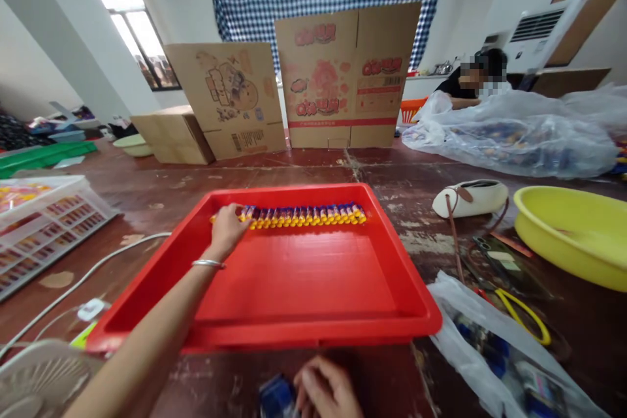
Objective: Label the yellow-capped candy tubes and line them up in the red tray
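Note:
My left hand (228,233) reaches into a red tray (294,330), thumb and fingers closed around small tubes at the left end of a row. The tubes (304,215), with blue tops and yellow bottoms, lie side by side along the tray's far wall; those under my fingers are partly hidden. My right hand (330,388) is low in the view, in front of the tray's near rim. Its fingers are curled against a small dark blue packet (277,397), blurred and cut off by the bottom edge.
A white crate (53,228) of tubes stands left, beside a white cable (98,277). At right are a yellow basin (568,235), a white pouch (475,199), yellow-handled scissors (524,317) and a plastic bag (494,346). Cardboard boxes (343,78) stand behind; a person (473,78) sits far right.

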A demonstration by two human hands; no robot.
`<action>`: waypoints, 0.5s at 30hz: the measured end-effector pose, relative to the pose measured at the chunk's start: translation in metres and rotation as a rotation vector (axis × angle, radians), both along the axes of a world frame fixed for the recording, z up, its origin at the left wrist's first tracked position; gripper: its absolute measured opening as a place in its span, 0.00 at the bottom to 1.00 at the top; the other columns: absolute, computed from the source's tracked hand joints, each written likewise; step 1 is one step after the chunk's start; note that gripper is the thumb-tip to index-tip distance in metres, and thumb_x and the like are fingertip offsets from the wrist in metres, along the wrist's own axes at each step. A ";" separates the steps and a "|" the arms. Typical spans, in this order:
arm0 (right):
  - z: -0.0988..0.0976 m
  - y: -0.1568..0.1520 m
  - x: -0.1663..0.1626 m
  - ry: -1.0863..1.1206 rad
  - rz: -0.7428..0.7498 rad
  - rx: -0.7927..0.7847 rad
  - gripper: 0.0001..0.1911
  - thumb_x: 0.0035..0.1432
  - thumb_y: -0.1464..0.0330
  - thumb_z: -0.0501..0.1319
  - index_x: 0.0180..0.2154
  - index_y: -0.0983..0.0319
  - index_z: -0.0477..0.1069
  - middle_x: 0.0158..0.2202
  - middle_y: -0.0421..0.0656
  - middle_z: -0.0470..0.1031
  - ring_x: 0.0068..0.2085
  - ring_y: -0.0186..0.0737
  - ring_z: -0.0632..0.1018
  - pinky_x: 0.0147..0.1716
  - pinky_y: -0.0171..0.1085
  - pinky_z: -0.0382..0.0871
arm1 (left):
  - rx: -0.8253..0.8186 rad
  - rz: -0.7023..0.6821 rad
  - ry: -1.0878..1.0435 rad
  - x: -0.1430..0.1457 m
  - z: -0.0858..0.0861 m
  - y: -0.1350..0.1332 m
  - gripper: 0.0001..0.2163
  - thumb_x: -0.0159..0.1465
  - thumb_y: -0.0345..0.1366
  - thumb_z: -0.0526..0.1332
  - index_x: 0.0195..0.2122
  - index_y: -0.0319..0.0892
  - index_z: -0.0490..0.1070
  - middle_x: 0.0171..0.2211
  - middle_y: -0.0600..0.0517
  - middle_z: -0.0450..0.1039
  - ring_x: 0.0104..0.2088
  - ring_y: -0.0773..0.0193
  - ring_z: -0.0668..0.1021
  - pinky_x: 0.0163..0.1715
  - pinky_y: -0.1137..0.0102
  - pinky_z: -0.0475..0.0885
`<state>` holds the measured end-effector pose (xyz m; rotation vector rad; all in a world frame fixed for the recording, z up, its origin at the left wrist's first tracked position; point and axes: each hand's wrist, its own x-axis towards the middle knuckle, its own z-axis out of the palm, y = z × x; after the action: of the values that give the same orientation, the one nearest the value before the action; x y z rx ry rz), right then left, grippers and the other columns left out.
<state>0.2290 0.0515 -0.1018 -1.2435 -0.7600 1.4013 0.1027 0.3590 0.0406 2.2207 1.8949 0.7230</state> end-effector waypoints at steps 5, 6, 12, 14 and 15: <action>0.016 -0.003 0.019 -0.424 0.051 0.050 0.19 0.62 0.52 0.56 0.30 0.60 0.69 0.22 0.39 0.70 0.20 0.33 0.68 0.21 0.33 0.60 | 0.173 -0.128 -0.193 -0.054 0.014 -0.149 0.10 0.65 0.41 0.60 0.43 0.42 0.75 0.37 0.52 0.80 0.35 0.63 0.80 0.40 0.69 0.74; 0.018 -0.003 0.021 -0.550 0.086 0.075 0.16 0.63 0.56 0.56 0.29 0.60 0.70 0.23 0.40 0.72 0.22 0.35 0.70 0.24 0.34 0.62 | 0.197 -0.160 -0.223 -0.063 0.008 -0.184 0.08 0.64 0.40 0.62 0.38 0.43 0.76 0.32 0.53 0.79 0.31 0.64 0.80 0.36 0.70 0.74; 0.029 0.002 0.009 -0.987 0.282 0.095 0.10 0.57 0.61 0.66 0.28 0.60 0.74 0.28 0.43 0.80 0.30 0.41 0.76 0.32 0.36 0.62 | 0.006 -0.545 -0.166 -0.074 -0.080 -0.330 0.10 0.67 0.32 0.57 0.47 0.45 0.75 0.44 0.48 0.80 0.44 0.61 0.82 0.43 0.69 0.77; 0.031 0.002 0.005 -1.025 0.297 0.084 0.10 0.54 0.62 0.69 0.26 0.60 0.74 0.26 0.41 0.79 0.28 0.39 0.76 0.30 0.35 0.60 | 0.066 -0.568 -0.072 -0.068 -0.106 -0.343 0.13 0.67 0.32 0.57 0.51 0.45 0.74 0.50 0.46 0.79 0.50 0.56 0.80 0.49 0.62 0.77; 0.031 0.001 0.004 -1.023 0.297 0.094 0.09 0.54 0.64 0.69 0.25 0.60 0.74 0.25 0.41 0.79 0.28 0.39 0.75 0.30 0.35 0.60 | 0.098 -0.576 -0.025 -0.066 -0.115 -0.345 0.14 0.67 0.32 0.58 0.52 0.44 0.74 0.52 0.45 0.78 0.52 0.53 0.79 0.50 0.59 0.76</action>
<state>0.2326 0.0529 -0.0708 -1.8204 -1.7311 0.8531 0.0371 0.0140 -0.0744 2.6069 1.1213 0.7371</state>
